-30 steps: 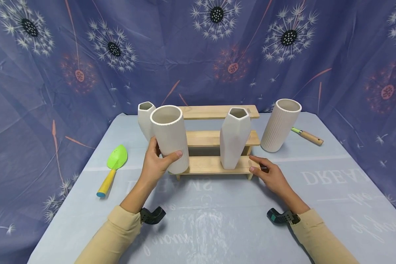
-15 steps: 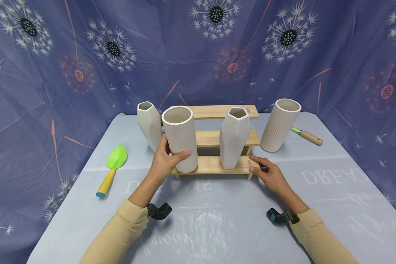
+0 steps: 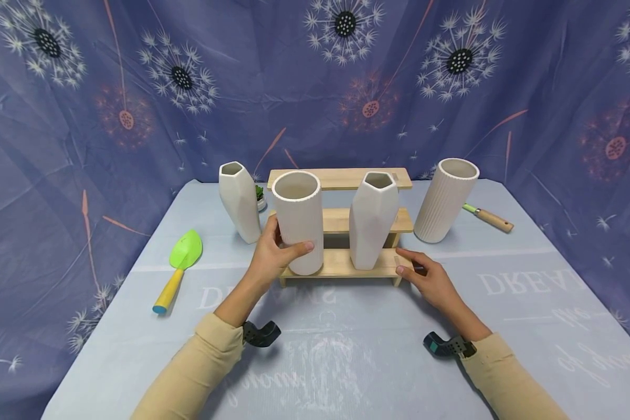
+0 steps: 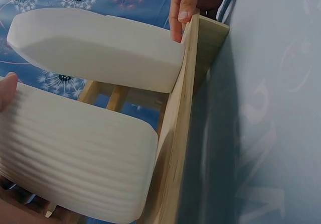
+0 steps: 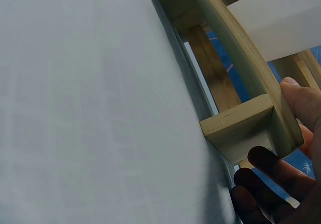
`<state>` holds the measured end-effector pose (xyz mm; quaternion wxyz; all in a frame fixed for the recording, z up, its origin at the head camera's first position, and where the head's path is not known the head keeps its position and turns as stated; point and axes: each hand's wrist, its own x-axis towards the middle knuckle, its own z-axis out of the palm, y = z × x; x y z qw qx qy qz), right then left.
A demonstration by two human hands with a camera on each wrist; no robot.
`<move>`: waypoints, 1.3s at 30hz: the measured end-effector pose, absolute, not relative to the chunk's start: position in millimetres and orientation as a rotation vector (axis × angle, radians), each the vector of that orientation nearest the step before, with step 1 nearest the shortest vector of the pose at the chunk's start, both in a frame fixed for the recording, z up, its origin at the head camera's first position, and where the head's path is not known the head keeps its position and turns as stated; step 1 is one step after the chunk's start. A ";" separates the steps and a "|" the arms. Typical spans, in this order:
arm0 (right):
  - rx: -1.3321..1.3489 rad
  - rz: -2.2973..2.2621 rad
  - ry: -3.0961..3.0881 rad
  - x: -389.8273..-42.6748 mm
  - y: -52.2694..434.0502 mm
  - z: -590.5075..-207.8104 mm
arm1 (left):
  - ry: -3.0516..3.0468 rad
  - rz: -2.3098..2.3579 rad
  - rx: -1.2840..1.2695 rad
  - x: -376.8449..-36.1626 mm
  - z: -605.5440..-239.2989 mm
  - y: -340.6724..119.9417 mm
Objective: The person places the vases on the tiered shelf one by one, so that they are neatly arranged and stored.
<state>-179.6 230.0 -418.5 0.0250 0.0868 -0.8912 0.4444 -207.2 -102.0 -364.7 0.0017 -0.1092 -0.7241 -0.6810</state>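
Note:
My left hand grips a white ribbed cylindrical vase, thumb across its front. The vase stands upright at the left part of the lowest tier of a three-tier wooden shelf stand. To its right on that tier is a white faceted vase; a gap separates the two, also in the left wrist view. At the tier's right end, my right hand holds the board. In the right wrist view its thumb presses the board from above, with curled fingers below.
Another faceted vase and a small potted plant stand left of the stand. A second ribbed vase is at the right, near a wooden-handled tool. A green and yellow trowel lies at the left. Behind hangs a blue curtain.
My left hand has moved the ribbed vase rightward along the lowest tier, closer to the faceted vase. The potted plant behind has come into view. My right hand has stayed in place.

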 end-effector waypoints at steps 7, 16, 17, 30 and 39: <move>0.274 1.392 -2.747 -177.6 228.6 -416.0 | -2.284 -2.159 -0.335 -204.7 -363.3 -97.1; 0.277 1.401 -2.739 -176.8 228.6 -416.2 | -2.309 -2.148 -0.330 -204.0 -366.5 -93.2; 0.276 1.400 -2.740 -176.7 228.5 -416.1 | -2.311 -2.146 -0.329 -203.7 -366.6 -92.8; 0.267 1.400 -2.744 -176.6 228.6 -415.8 | -2.303 -2.143 -0.351 -204.2 -368.5 -91.5; 0.267 1.388 -2.746 -177.4 228.8 -416.8 | -2.368 -2.090 -0.370 -204.1 -369.3 -93.2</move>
